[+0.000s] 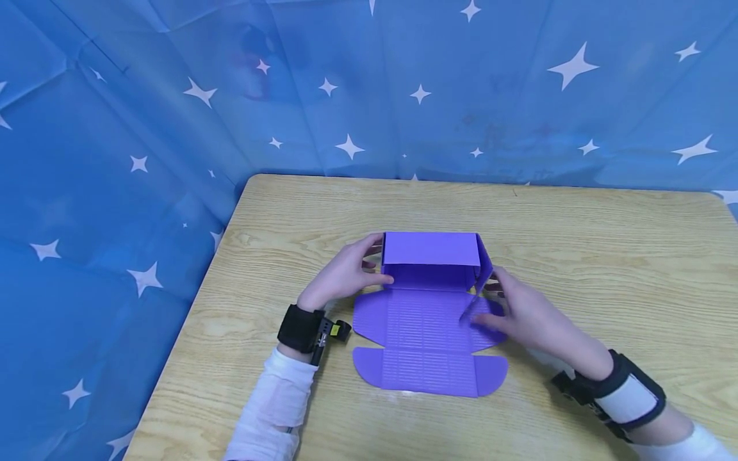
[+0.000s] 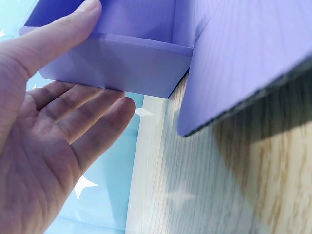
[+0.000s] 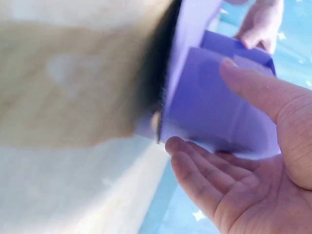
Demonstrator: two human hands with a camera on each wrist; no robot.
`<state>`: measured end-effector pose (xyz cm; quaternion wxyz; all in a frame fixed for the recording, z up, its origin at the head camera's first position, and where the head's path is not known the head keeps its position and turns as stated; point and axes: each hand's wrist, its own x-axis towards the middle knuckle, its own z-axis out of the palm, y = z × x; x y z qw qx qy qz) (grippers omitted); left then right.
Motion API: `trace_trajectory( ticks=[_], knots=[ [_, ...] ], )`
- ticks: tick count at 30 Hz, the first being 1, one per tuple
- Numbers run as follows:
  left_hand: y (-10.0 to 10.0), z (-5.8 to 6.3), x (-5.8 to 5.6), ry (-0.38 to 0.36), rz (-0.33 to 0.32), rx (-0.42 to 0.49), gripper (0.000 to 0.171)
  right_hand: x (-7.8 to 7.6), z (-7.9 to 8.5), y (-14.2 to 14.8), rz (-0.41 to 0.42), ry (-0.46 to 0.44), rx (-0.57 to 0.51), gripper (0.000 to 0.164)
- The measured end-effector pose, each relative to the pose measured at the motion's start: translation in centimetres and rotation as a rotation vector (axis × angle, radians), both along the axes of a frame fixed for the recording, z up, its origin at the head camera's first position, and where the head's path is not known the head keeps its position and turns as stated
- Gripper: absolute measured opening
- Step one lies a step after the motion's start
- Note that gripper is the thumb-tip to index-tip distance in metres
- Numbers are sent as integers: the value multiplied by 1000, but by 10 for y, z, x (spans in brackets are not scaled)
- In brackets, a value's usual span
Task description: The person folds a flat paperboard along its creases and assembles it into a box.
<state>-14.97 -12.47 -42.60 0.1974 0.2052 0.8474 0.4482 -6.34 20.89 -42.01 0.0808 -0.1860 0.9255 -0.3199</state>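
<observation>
A partly folded purple cardboard box [image 1: 431, 248] stands on the table, its front panels lying flat toward the person. My left hand [image 1: 348, 270] holds the box's left side wall [image 2: 117, 63], the thumb over its edge and the fingers along the outside. On the right, a side flap [image 1: 483, 269] slants out from the box. My right hand [image 1: 527, 314] is beside this flap, fingers extended and thumb apart. In the right wrist view, the thumb overlaps the purple outer face [image 3: 219, 97] and the fingers lie along its lower edge; firm contact is unclear.
Flat side flaps [image 1: 370, 315] and rounded end tabs [image 1: 490, 374] spread over the wooden table [image 1: 605, 256]. A blue star-patterned cloth [image 1: 375, 96] hangs behind the table and along its left side. Both wrists wear black straps [image 1: 300, 328] with small cameras.
</observation>
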Motion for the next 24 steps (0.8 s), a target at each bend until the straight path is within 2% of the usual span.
trace_trajectory(
  ticks=[4,6,8,13,19,24],
  knots=[
    [0,1,0,0,0,0,85,-5,11,-2,-17,22,4,47],
    [1,1,0,2,-3,2,84,-8,16,-2,-28,39,8,40],
    [1,1,0,1,-7,7,83,-12,20,-3,-43,34,1,47],
    [3,1,1,-11,-3,8,83,-19,28,-10,-82,-4,15,86],
    [5,2,0,-8,4,-10,83,-25,33,-21,-156,-58,61,89],
    [6,2,-1,3,-5,-22,83,-29,34,-25,-167,-38,106,98]
  ],
)
